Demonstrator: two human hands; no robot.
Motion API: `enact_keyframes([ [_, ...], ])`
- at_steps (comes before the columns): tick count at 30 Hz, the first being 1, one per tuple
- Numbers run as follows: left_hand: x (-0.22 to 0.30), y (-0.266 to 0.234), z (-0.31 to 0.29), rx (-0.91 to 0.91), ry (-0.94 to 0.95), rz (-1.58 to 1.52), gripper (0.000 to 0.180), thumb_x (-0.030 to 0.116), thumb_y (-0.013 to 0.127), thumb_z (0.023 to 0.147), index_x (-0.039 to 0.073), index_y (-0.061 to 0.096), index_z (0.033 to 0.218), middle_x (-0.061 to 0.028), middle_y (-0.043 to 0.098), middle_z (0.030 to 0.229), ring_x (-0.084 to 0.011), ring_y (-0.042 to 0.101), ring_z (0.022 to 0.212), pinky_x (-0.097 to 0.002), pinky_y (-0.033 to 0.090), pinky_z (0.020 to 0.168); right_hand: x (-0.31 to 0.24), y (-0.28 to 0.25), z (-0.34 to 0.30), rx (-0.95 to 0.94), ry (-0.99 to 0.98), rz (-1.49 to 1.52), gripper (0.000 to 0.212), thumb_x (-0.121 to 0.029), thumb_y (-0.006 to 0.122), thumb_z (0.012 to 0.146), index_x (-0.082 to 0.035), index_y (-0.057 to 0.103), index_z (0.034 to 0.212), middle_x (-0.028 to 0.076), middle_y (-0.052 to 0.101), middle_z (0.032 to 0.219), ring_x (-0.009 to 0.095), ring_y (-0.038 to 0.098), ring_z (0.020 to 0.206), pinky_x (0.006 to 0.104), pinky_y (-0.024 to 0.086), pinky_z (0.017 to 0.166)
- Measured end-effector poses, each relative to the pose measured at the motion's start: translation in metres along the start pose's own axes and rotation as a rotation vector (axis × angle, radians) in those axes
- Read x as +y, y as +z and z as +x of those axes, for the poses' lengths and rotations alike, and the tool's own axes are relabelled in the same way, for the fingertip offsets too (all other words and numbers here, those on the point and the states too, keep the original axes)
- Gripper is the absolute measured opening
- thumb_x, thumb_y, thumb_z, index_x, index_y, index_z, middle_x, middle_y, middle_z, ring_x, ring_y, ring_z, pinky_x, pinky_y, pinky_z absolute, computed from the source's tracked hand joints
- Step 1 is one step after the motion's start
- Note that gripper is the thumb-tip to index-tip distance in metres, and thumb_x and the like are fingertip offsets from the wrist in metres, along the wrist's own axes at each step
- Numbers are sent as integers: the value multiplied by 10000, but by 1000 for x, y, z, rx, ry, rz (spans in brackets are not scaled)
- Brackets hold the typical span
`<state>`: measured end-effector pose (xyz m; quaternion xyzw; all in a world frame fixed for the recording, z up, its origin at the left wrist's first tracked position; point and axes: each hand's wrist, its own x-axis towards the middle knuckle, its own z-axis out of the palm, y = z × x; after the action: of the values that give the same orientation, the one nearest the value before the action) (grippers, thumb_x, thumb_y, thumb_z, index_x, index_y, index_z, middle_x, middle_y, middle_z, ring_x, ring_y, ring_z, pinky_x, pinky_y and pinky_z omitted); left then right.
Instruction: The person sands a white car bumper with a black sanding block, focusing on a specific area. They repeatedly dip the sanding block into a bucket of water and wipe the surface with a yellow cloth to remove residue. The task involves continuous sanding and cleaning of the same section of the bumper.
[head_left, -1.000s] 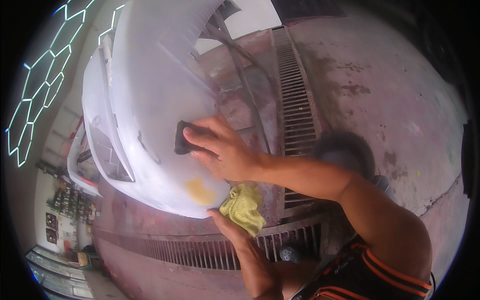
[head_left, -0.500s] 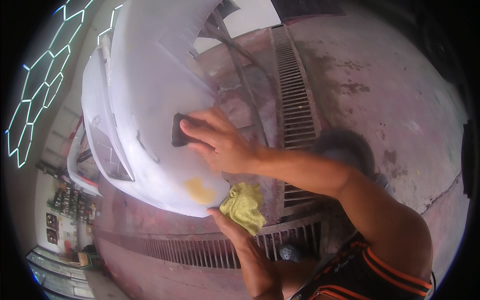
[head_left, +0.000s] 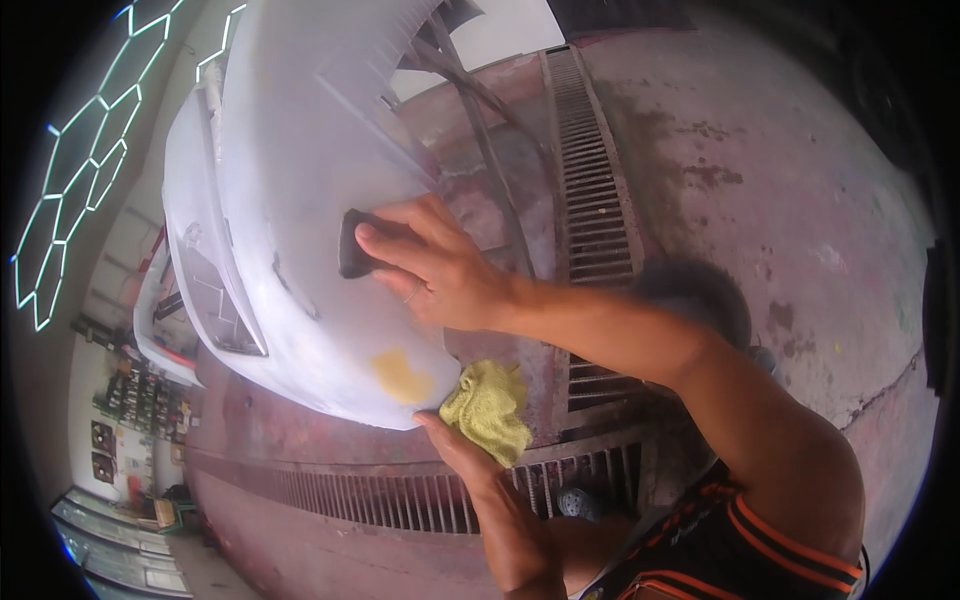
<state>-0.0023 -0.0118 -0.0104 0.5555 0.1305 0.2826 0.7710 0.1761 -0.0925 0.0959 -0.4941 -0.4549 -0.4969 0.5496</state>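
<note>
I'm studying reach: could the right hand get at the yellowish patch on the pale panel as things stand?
Probably yes: the right hand is close, at the pale panel, with nothing visible between it and the yellowish patch. It grips a black block, though, so the fingers aren't free.

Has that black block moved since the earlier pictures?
Yes: the black block has moved upward and slightly left in view, away from the yellow patch.

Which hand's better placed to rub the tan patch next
Likely your right hand: it holds the black block against the panel; your left hand is at its edge, by the cloth.
</note>
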Motion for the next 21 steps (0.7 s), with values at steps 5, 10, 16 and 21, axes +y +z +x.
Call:
enact_keyframes([
  [5, 4, -2, 1, 6, 10, 3, 845, 660, 314, 1117, 4, 266, 1649, -201, 463, 1577, -342, 547, 1395, -476, 504, 1149, -1, -2, -3, -23, -37, 3, 806, 10, 874, 780, -162, 579, 1511, 169, 569, 1344, 366, 550, 1154, 498, 481, 1002],
  [10, 6, 3, -3, 29, -13, -2, 831, 645, 304, 1126, -11, 286, 1636, -201, 471, 1568, -342, 548, 1394, -473, 515, 1134, 10, 12, 14, 73, 35, 9, 823, 12, 870, 792, -182, 566, 1531, 169, 566, 1343, 367, 546, 1155, 502, 478, 999],
  [16, 10, 1, -5, -14, -56, -27, 840, 645, 308, 1126, -19, 273, 1639, -208, 452, 1582, -345, 542, 1399, -467, 501, 1144, 1, 5, 1, 6, 54, -9, 789, 22, 851, 807, -174, 577, 1520, 178, 562, 1340, 378, 547, 1165, 493, 476, 1012],
  [21, -2, -11, 3, 17, 7, 68, 852, 644, 309, 1126, -22, 250, 1654, -214, 408, 1621, -347, 510, 1432, -463, 475, 1168, -13, 4, -9, 7, 86, 22, 726, 36, 841, 804, -127, 612, 1473, 180, 563, 1332, 389, 542, 1168, 490, 474, 1013],
])
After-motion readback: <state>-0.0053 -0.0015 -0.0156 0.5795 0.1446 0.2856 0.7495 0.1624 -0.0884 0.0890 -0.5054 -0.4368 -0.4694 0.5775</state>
